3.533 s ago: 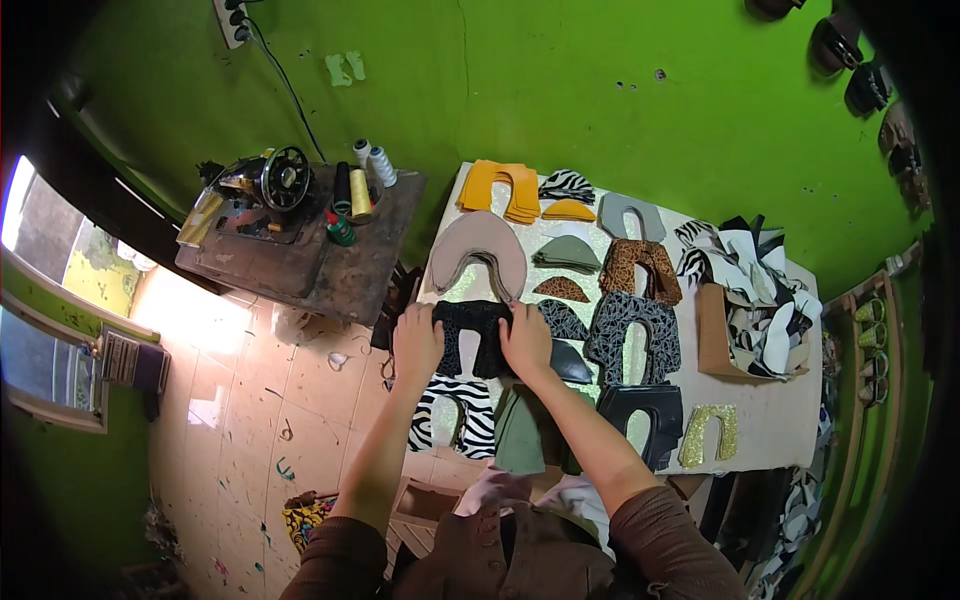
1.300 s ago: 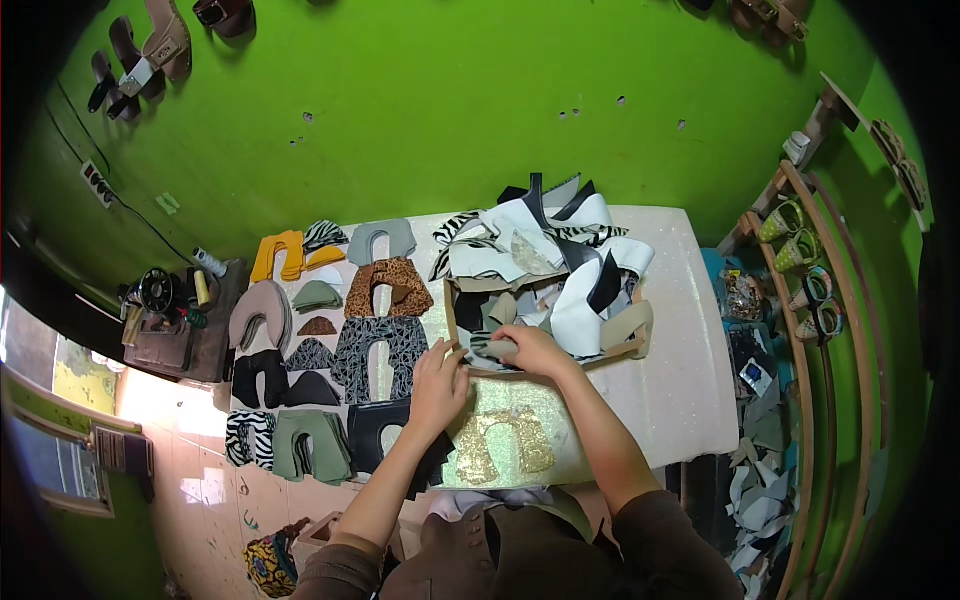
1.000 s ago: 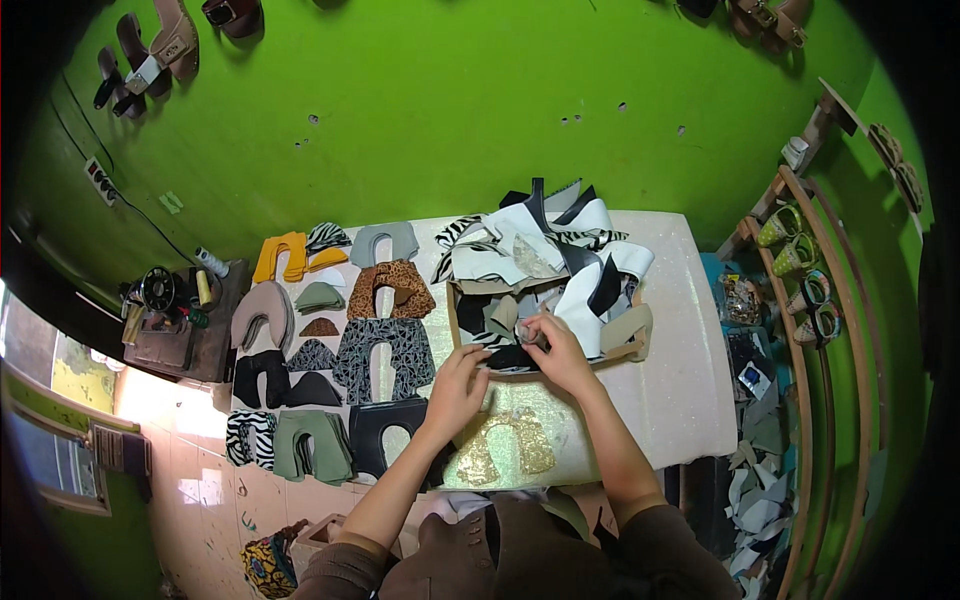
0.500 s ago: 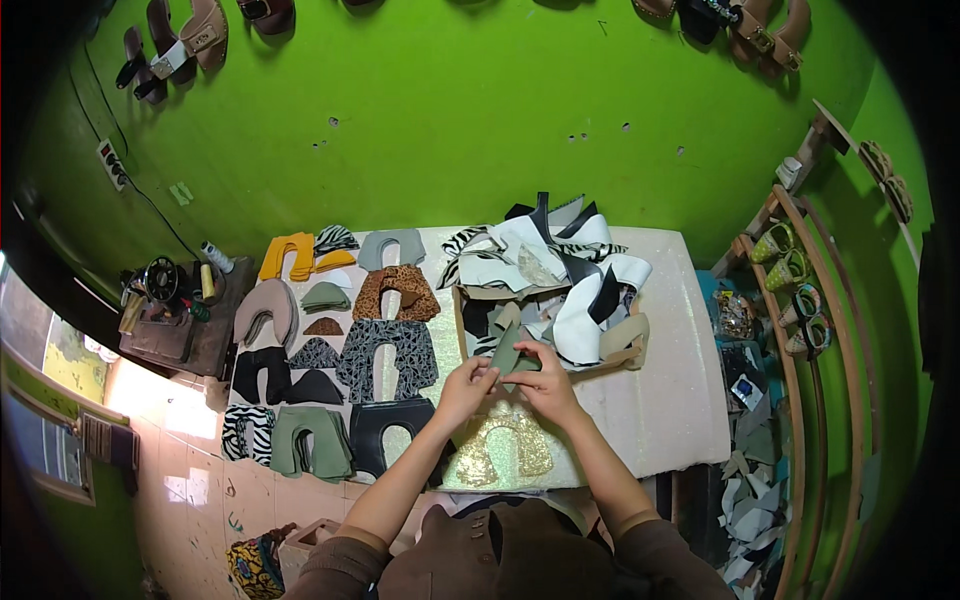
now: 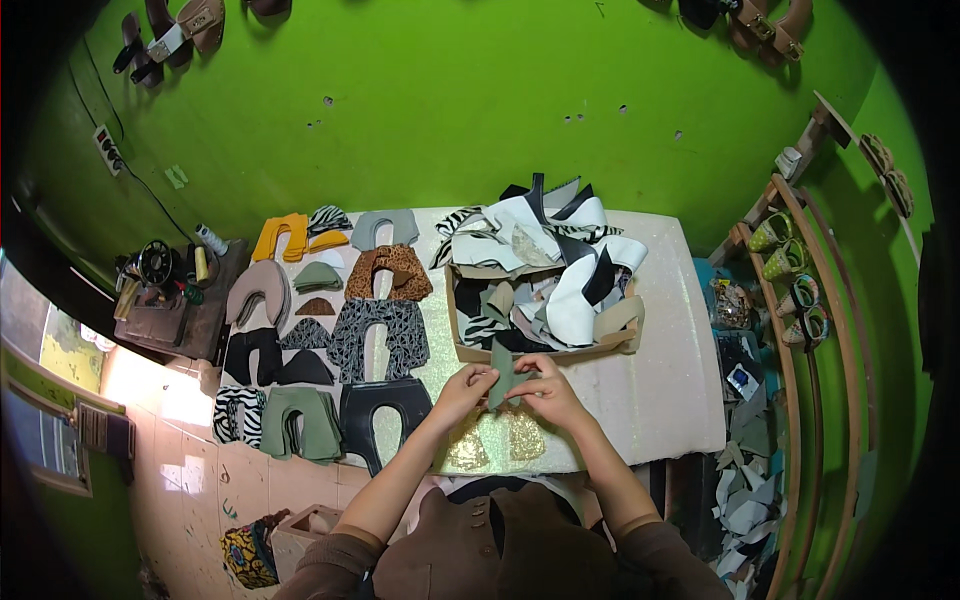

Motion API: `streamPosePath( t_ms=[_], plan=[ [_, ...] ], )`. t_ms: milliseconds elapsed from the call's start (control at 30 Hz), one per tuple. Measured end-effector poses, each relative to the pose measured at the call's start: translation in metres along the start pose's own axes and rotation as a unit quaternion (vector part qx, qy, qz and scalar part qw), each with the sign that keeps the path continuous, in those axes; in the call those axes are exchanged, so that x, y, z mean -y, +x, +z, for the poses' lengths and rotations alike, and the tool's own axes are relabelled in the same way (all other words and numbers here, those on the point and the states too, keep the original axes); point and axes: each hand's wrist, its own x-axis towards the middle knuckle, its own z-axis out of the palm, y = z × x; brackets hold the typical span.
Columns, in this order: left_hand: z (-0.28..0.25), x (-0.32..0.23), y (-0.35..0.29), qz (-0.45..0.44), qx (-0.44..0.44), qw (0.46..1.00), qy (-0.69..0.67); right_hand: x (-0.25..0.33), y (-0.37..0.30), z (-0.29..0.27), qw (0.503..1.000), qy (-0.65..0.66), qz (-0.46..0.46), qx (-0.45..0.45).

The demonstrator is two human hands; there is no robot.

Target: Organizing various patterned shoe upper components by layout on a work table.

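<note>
With the left hand and right hand pinched closed around the green scrap between them, hold it flat, clear of the box just beyond the grip.

Left hand, right hand, both pinching

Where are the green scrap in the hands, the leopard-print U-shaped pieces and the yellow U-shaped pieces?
Green scrap (image 5: 502,364): head view, about mid-length on its face.
Leopard-print U-shaped pieces (image 5: 388,258): head view, top piece's curved band.
Yellow U-shaped pieces (image 5: 284,226): head view, top piece's curved band.
</note>
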Motion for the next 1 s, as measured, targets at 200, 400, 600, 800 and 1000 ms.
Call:
streamPosePath(
  t_ms=[200,400,600,800,1000],
  plan=[
    [-0.003,0.032,-0.012,-0.044,-0.030,0.999,0.009,0.008,-0.010,0.011,0.993,-0.098,0.055,0.038],
    [0.004,0.054,-0.027,-0.099,-0.121,0.984,-0.085,-0.004,-0.028,0.018,0.986,-0.086,0.137,-0.037],
    [0.003,0.049,-0.048,-0.125,-0.021,0.992,0.031,-0.005,-0.036,0.034,0.974,-0.006,0.215,-0.070],
    [0.002,0.068,-0.035,-0.042,0.013,0.998,-0.036,0.014,-0.031,0.061,0.995,-0.036,0.088,-0.026],
    [-0.016,0.069,-0.038,-0.088,-0.096,0.961,-0.242,0.003,-0.024,0.057,0.985,0.009,0.165,-0.056]
  ],
)
